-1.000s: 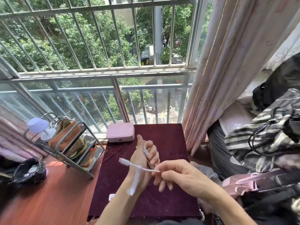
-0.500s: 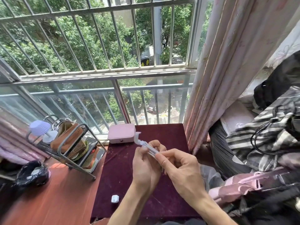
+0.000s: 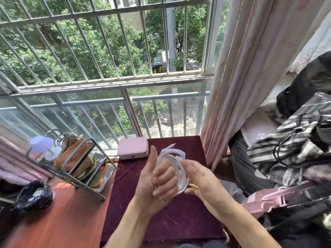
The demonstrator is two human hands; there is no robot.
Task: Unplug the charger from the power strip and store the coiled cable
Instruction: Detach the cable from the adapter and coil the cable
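— Fingers [image 3: 166, 178] of the left hand [image 3: 152, 183]: status?
— Curled tight round the white cable [image 3: 174, 154]. The coil's loops encircle them, and the thumb is upright.
— Right hand [image 3: 202, 178]?
— Thumb and fingers pinch the coil's right side.
— Cable location?
— Held between both hands above the maroon bench [image 3: 179, 221], short of the pink box [image 3: 132, 148].

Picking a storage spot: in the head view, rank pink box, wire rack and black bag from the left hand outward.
1. pink box, just beyond the left hand.
2. wire rack, to its left.
3. black bag, far left.
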